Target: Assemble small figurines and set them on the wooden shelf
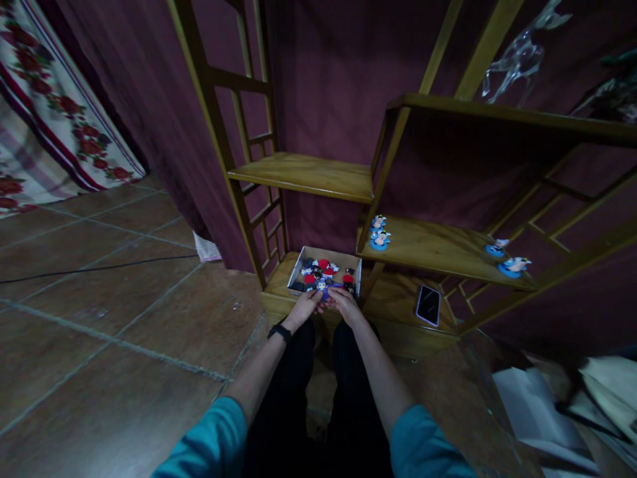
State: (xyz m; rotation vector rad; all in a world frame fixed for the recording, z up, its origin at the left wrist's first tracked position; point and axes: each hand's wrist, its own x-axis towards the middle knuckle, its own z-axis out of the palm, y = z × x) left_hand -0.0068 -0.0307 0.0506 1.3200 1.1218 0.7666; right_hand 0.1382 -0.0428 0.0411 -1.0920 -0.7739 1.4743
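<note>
A small purple-and-blue figurine is held between my two hands, just in front of a shallow cardboard box. My left hand grips it from the left, fingers closed. From the other side, my right hand pinches it near its purple part. The box sits on the bottom shelf and holds several small figures with red, black and white parts. Fine details of the figurine are too small to make out.
On the middle right shelf stand figurines on blue bases, a pair at the left and a pair at the right. A phone lies on the bottom shelf. A clear deer ornament stands above. A black cable crosses the floor.
</note>
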